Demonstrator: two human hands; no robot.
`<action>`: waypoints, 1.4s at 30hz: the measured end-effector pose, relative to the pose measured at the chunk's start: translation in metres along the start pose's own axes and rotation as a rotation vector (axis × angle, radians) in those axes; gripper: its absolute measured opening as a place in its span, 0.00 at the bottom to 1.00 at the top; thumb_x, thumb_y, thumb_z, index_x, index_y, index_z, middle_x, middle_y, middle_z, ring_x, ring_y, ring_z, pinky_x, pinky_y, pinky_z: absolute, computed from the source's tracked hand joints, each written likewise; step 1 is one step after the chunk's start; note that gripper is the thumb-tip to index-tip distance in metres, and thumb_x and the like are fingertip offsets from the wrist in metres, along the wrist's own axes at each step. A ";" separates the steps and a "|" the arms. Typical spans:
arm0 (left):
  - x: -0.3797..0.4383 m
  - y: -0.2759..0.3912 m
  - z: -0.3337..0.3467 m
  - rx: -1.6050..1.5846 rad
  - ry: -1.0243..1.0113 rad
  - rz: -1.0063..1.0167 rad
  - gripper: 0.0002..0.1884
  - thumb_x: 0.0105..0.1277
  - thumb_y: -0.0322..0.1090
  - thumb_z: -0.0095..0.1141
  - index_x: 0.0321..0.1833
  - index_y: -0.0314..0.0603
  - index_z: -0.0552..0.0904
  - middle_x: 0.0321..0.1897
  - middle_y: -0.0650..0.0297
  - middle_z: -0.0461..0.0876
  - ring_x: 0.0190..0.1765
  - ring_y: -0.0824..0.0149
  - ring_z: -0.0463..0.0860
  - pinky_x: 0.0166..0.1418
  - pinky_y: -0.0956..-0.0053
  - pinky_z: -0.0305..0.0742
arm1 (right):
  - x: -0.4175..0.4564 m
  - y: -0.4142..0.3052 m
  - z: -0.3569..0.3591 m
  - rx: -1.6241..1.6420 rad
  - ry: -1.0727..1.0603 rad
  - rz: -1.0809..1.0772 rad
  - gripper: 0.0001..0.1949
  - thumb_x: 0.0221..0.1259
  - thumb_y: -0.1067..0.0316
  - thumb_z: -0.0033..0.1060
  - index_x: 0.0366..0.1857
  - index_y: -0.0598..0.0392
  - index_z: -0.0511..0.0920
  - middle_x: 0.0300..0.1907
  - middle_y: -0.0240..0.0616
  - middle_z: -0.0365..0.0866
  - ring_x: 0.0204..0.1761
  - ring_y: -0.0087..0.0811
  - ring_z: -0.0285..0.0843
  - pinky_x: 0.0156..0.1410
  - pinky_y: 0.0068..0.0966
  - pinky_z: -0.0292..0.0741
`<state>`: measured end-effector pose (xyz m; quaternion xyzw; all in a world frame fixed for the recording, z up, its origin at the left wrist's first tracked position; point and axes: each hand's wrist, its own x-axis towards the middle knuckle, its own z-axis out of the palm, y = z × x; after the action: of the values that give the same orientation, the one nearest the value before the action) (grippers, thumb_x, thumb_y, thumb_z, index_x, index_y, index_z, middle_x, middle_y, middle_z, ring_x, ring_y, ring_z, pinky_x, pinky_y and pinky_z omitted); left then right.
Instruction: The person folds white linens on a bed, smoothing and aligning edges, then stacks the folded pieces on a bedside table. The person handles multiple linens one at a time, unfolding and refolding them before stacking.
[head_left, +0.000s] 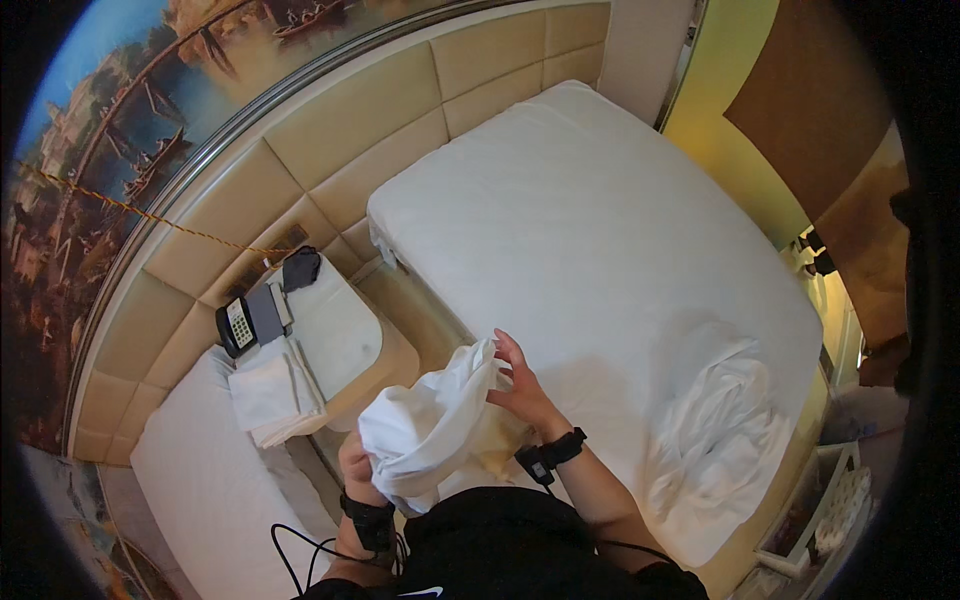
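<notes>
A bunched white cloth (427, 431), perhaps a pillowcase or sheet, hangs in front of my body between both hands. My left hand (355, 461) grips its left side, with the fingers partly hidden behind the fabric. On the other side, my right hand (525, 386) has its thumb and fingers spread at the cloth's upper right edge; whether it pinches the fabric is hard to see. Beyond my hands lies a bed covered with a smooth white sheet (585, 225). A crumpled white linen (712, 435) rests on its near right part.
Between the beds stands a nightstand (341, 322) with a telephone (238, 326), a dark cloth (301, 268) and folded white linens (277, 390). A second bed (195, 457) is at left. A twisted cord (165, 221) stretches to the wall. An open-topped container (806, 510) stands at right.
</notes>
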<state>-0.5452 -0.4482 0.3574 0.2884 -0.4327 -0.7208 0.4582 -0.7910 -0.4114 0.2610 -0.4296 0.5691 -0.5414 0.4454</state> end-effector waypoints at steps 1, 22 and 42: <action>-0.007 -0.002 0.002 0.027 0.023 0.005 0.15 0.62 0.30 0.54 0.49 0.28 0.78 0.46 0.56 0.82 0.46 0.64 0.81 0.51 0.70 0.77 | -0.002 -0.001 -0.008 0.021 -0.014 -0.017 0.47 0.45 0.69 0.73 0.71 0.46 0.50 0.64 0.41 0.62 0.64 0.34 0.62 0.65 0.35 0.65; -0.047 0.056 -0.049 0.355 0.394 0.030 0.12 0.68 0.33 0.48 0.49 0.34 0.75 0.42 0.64 0.79 0.43 0.73 0.76 0.48 0.78 0.71 | -0.091 -0.085 -0.040 0.465 -0.072 -0.098 0.20 0.42 0.74 0.64 0.45 0.59 0.76 0.35 0.27 0.77 0.39 0.21 0.72 0.49 0.19 0.67; -0.035 0.038 -0.001 -0.259 -0.146 -0.527 0.15 0.64 0.37 0.49 0.44 0.29 0.79 0.36 0.59 0.82 0.38 0.68 0.81 0.43 0.76 0.74 | -0.108 -0.090 0.066 0.148 0.010 0.127 0.22 0.56 0.76 0.60 0.57 0.54 0.71 0.39 0.27 0.77 0.36 0.18 0.72 0.41 0.18 0.72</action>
<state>-0.5146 -0.4246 0.3919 0.2773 -0.2794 -0.8830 0.2558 -0.7014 -0.3262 0.3548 -0.3558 0.5558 -0.5548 0.5066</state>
